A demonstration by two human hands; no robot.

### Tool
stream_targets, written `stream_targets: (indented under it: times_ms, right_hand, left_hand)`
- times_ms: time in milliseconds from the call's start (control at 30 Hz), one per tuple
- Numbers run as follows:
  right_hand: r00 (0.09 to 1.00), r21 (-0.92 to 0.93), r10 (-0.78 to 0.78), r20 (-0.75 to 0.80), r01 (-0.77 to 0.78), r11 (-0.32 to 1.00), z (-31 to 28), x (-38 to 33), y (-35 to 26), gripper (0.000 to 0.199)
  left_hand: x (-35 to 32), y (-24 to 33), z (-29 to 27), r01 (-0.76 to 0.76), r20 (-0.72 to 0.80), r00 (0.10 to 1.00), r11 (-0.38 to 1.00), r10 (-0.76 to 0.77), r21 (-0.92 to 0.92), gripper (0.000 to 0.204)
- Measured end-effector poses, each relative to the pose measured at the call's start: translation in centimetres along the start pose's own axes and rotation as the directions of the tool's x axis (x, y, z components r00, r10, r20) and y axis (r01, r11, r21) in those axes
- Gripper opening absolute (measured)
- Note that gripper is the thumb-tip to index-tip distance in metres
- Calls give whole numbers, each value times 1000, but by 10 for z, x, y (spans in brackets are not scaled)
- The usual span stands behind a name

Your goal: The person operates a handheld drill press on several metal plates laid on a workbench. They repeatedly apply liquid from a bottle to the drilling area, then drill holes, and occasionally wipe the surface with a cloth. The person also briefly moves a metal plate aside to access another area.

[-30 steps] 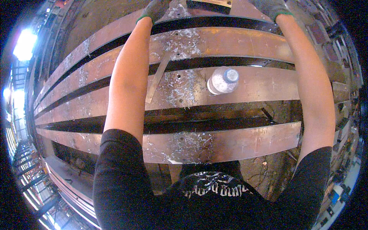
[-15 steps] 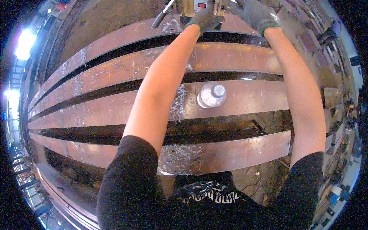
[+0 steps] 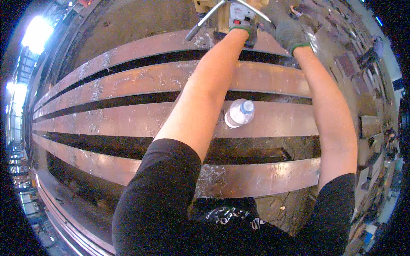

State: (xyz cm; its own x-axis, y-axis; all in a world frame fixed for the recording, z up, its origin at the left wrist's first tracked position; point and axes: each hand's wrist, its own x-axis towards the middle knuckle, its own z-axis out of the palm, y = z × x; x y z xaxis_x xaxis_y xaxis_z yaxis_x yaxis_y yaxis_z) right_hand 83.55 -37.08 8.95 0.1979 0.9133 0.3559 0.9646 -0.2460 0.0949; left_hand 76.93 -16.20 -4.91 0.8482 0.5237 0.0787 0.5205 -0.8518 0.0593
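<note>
A yellow drilling machine [image 3: 232, 13] with a grey control panel stands on the far rusty steel beam [image 3: 141, 47], at the top edge of the view. My left hand [image 3: 244, 35], in a dark glove with a green cuff, grips the machine's lower body; its fingers are mostly hidden. My right hand [image 3: 289, 32], in a grey glove, is closed at the end of a metal lever [image 3: 256, 10] coming off the machine. A second lever [image 3: 203, 21] sticks out to the left. Both arms reach straight out over the beams.
Several long rusty beams [image 3: 106, 121] run side by side with dark gaps between them; metal shavings lie on them. A clear plastic bottle [image 3: 239, 113] with a blue cap stands on the middle beam between my arms. Metal parts are stacked along the right [image 3: 367, 123].
Both hands moved forward and to the right onto the drilling machine, which has come into view at the top. The bottle has not moved on its beam.
</note>
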Motion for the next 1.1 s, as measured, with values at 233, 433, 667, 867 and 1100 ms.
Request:
stream_targets:
  times_ms: [233, 433, 667, 867, 1100]
  right_hand:
    - [995, 19, 10, -96, -8, 1000, -28, -23, 5, 44]
    - [890, 171, -244, -385, 329, 929, -39, -16, -1, 25]
    - [998, -34, -61, 35, 62, 998, -89, 14, -2, 31]
    - [989, -106, -87, 123, 101, 989, -92, 27, -3, 31]
    - [998, -171, -13, 60, 23, 985, -106, 14, -27, 34]
  left_hand:
    - [-106, 37, -254, -108, -97, 985, 944, 144, 313, 34]
    - [-143, -12, -384, 118, -219, 976, 839, 1, 530, 28]
    - [-103, -154, -340, -13, -172, 968, 718, 184, 696, 24]
    - [-110, -165, -322, 67, -259, 947, 674, 189, 736, 28]
    - [-110, -174, -319, 36, -391, 881, 784, 268, 620, 31]
